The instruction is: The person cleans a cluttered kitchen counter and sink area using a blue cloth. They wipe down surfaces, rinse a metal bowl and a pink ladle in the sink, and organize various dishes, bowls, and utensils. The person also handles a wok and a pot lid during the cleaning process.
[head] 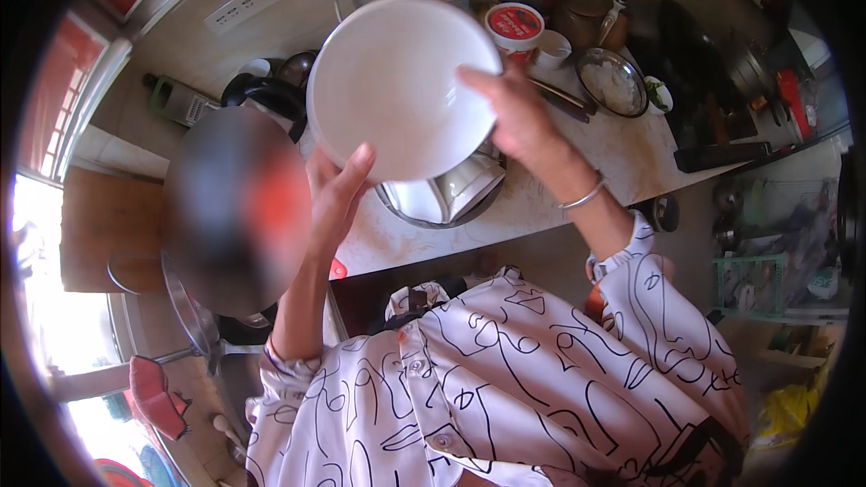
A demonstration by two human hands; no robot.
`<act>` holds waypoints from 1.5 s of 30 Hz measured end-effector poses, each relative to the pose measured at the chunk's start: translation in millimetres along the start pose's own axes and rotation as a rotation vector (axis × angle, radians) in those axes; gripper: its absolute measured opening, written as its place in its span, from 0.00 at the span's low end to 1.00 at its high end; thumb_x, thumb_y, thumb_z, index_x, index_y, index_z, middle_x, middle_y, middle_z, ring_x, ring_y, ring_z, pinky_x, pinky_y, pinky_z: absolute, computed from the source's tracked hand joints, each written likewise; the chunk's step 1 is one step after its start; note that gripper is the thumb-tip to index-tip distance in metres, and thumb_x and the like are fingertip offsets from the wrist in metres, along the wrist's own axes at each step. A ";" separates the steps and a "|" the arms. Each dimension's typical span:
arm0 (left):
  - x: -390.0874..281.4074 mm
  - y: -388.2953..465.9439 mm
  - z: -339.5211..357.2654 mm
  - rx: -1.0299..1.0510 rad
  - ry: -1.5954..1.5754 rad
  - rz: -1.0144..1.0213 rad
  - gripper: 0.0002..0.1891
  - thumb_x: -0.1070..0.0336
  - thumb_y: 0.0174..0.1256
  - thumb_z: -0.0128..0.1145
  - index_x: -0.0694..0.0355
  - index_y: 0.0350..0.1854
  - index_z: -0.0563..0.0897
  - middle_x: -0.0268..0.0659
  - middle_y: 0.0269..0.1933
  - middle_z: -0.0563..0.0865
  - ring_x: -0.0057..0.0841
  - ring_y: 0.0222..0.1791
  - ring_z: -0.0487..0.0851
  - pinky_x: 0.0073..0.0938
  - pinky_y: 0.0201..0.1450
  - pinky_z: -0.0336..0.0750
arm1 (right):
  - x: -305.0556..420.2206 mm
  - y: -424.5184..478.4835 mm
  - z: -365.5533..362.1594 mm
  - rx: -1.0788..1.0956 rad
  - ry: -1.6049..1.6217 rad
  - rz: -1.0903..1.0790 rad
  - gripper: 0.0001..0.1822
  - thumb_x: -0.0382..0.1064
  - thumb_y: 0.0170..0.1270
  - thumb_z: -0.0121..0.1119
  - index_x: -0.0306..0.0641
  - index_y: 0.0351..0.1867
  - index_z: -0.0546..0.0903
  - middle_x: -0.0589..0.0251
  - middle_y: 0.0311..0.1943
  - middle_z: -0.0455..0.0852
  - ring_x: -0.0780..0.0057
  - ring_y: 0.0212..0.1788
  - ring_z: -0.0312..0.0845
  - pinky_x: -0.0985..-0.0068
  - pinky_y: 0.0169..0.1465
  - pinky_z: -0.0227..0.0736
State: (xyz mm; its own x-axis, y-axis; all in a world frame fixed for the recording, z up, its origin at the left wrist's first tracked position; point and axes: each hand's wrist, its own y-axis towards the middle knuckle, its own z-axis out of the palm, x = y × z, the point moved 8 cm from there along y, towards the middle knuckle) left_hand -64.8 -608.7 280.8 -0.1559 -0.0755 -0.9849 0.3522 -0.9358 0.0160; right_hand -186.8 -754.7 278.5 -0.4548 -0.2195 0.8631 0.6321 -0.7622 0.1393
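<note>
A large white bowl (399, 88) is held up over the counter, its smooth inside turned towards me. My left hand (342, 179) grips its lower left rim, thumb on the inside. On the right side of the rim, my right hand (517, 111) has its thumb over the edge. Nothing shows inside the bowl. Partly hidden below it, a round metal basin (463, 220) on the counter holds white dishes (467, 188), one of them angular.
The pale countertop (534, 199) bears a red-lidded tub (515, 21), a white cup (553, 49), a glass bowl with white contents (611, 83) and a small bowl with greens (657, 96). A box grater (183, 100) leans at left. A blurred oval hides part of the left.
</note>
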 end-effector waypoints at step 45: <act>209.1 5.7 -16.9 -0.217 -0.444 -0.502 0.20 0.70 0.62 0.42 0.70 0.57 0.68 0.49 0.50 0.79 0.43 0.45 0.82 0.51 0.43 0.80 | 8.9 5.7 -51.7 0.043 -1.298 -0.606 0.38 0.15 0.43 0.52 0.47 0.60 0.70 0.49 0.50 0.63 0.51 0.54 0.61 0.62 0.58 0.59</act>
State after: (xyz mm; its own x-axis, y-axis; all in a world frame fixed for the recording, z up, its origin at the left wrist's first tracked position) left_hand -79.8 -624.1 72.0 -0.6935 0.1709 -0.6999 0.3079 -0.8080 -0.5023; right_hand -219.6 -792.5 261.8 0.2134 0.8463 0.4880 0.5799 -0.5118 0.6339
